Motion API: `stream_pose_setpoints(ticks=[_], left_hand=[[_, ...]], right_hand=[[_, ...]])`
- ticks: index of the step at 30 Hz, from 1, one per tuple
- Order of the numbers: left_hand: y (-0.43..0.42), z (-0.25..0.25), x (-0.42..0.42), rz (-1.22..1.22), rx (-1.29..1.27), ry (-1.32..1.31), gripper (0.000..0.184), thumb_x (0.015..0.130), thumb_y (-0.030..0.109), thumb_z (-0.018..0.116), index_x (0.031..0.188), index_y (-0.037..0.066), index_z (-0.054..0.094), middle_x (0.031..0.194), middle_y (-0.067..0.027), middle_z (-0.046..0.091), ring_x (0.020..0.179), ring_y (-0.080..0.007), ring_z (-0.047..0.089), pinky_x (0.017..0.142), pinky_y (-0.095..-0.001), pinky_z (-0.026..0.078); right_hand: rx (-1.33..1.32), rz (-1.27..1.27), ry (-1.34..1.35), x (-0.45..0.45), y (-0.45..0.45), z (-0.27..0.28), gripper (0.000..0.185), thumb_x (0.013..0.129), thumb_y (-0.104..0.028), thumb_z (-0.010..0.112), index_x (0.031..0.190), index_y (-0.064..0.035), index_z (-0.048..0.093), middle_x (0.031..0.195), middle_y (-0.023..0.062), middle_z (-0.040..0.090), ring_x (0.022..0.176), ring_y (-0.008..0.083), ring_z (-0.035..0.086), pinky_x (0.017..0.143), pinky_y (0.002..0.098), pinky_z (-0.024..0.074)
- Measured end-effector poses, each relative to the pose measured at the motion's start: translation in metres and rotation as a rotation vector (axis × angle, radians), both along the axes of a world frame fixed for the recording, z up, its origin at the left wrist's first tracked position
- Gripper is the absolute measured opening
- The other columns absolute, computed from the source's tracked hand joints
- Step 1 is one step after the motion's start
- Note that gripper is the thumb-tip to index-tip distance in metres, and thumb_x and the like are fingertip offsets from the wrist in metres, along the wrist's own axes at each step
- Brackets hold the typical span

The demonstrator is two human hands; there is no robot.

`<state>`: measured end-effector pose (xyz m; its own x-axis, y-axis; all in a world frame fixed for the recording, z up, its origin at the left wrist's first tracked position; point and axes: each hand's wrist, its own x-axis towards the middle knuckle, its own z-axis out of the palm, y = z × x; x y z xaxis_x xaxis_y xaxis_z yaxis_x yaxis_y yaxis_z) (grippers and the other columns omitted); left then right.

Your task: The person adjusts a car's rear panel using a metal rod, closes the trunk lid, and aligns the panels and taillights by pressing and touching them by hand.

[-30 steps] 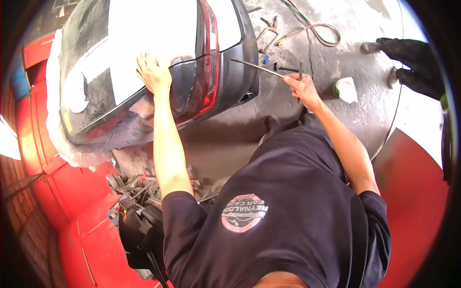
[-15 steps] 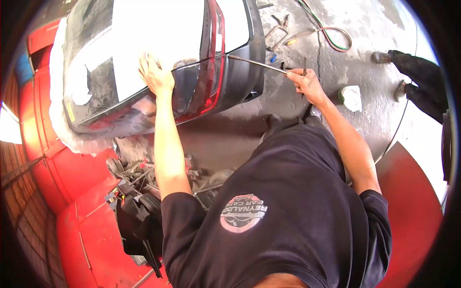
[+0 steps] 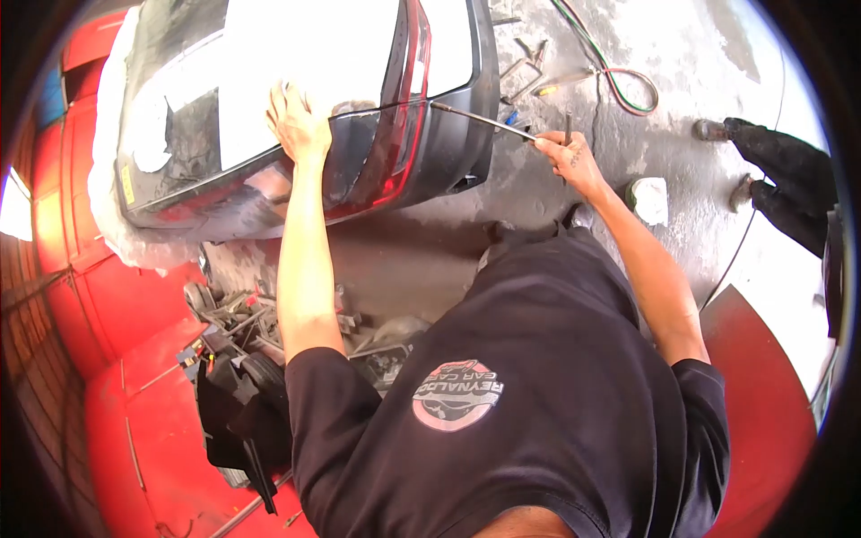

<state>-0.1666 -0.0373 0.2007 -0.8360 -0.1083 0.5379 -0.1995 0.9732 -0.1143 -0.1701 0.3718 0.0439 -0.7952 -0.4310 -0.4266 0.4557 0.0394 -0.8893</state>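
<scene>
My left hand [image 3: 299,125] lies with fingers spread on the rear of a car [image 3: 242,193], whose upper surface is bright white. To its right are a dark, worn patch and a red tail light [image 3: 408,143]. My right hand [image 3: 567,157] is closed around a long metal rod [image 3: 493,121] with a crosswise handle. The rod's far tip is at the dark body edge just right of the tail light. Whether the tip touches the panel cannot be told.
Metal tools [image 3: 523,72] and a looped hose [image 3: 632,90] lie on the floor. A white-topped container [image 3: 647,199] stands right of my right hand. Another person's legs [image 3: 785,170] are at the right. Piled parts [image 3: 242,327] lie at lower left, near red panels [image 3: 134,394].
The view has shifted, and the car appears slightly farther right. The rod's tip moved from beyond the body edge to that edge. My left hand stays on the car.
</scene>
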Motion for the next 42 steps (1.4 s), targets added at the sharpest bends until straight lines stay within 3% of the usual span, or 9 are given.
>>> stream_pose_setpoints(ticks=[5,11,24,36,37,40,41,42], left_hand=[[0.003,0.003,0.001,-0.034,0.027,0.029,0.04,0.092,0.029,0.052,0.121,0.003,0.058,0.135,-0.019,0.048,0.126,-0.0363,0.043,0.106,-0.0497,0.029],[-0.001,-0.001,0.001,-0.043,0.022,0.051,0.037,0.091,0.029,0.052,0.117,0.002,0.06,0.134,-0.0186,0.049,0.126,-0.0357,0.043,0.106,-0.0497,0.029],[-0.008,-0.004,0.001,-0.036,-0.011,0.082,0.035,0.092,0.028,0.052,0.115,0.004,0.062,0.132,-0.0179,0.051,0.127,-0.0344,0.043,0.105,-0.0533,0.03],[-0.003,0.001,0.004,-0.025,0.034,0.051,0.035,0.093,0.027,0.051,0.118,0.005,0.061,0.132,-0.0193,0.051,0.128,-0.0357,0.042,0.108,-0.0518,0.028],[-0.002,0.001,0.003,-0.022,0.031,0.058,0.035,0.093,0.027,0.051,0.119,0.006,0.061,0.133,-0.0194,0.051,0.128,-0.0359,0.042,0.108,-0.0519,0.028],[-0.002,0.0,0.003,-0.015,0.043,0.049,0.035,0.093,0.027,0.051,0.12,0.006,0.061,0.133,-0.0197,0.051,0.128,-0.0363,0.042,0.109,-0.0523,0.028],[-0.004,-0.001,0.004,-0.01,0.038,0.048,0.035,0.093,0.027,0.051,0.12,0.006,0.061,0.133,-0.0198,0.05,0.128,-0.0364,0.042,0.109,-0.0523,0.028],[-0.005,-0.002,0.003,-0.004,0.034,0.048,0.035,0.093,0.027,0.051,0.12,0.006,0.06,0.134,-0.02,0.05,0.129,-0.0365,0.042,0.109,-0.0523,0.028]], right_hand=[[-0.273,-0.082,-0.189,0.03,0.014,-0.033,0.029,0.089,-0.022,0.063,0.103,0.0032,0.065,0.063,-0.004,0.048,0.053,0.0059,0.04,0.05,0.0237,0.034],[-0.164,-0.168,-0.348,0.064,0.042,-0.066,0.027,0.088,-0.02,0.064,0.104,0.0018,0.063,0.065,-0.0011,0.051,0.054,0.0081,0.044,0.051,0.0246,0.0373],[-0.264,-0.051,-0.137,0.064,-0.002,0.006,0.025,0.09,-0.017,0.06,0.107,0.0013,0.063,0.066,-0.0043,0.047,0.059,0.0062,0.042,0.055,0.0234,0.0371],[-0.269,-0.038,-0.039,0.054,-0.037,0.001,0.016,0.091,-0.019,0.057,0.091,-0.0038,0.062,0.063,-0.0055,0.045,0.056,0.0047,0.04,0.051,0.0227,0.0366],[-0.261,-0.054,-0.08,0.055,-0.036,-0.002,0.026,0.091,-0.019,0.059,0.106,0.0017,0.062,0.063,-0.0042,0.045,0.054,0.0058,0.041,0.051,0.0229,0.0368],[-0.239,-0.086,-0.132,0.055,-0.026,-0.005,0.025,0.092,-0.019,0.058,0.105,0.0018,0.062,0.062,-0.0031,0.046,0.052,0.0061,0.042,0.05,0.023,0.0373],[-0.198,-0.123,-0.128,0.055,-0.019,-0.013,0.018,0.09,-0.019,0.059,0.094,-0.002,0.064,0.064,-0.0036,0.049,0.057,0.0067,0.045,0.051,0.0244,0.0398],[-0.166,-0.146,-0.128,0.055,-0.011,-0.027,0.019,0.09,-0.019,0.059,0.097,-0.0011,0.063,0.063,-0.0029,0.048,0.055,0.0069,0.045,0.05,0.0242,0.0395]])
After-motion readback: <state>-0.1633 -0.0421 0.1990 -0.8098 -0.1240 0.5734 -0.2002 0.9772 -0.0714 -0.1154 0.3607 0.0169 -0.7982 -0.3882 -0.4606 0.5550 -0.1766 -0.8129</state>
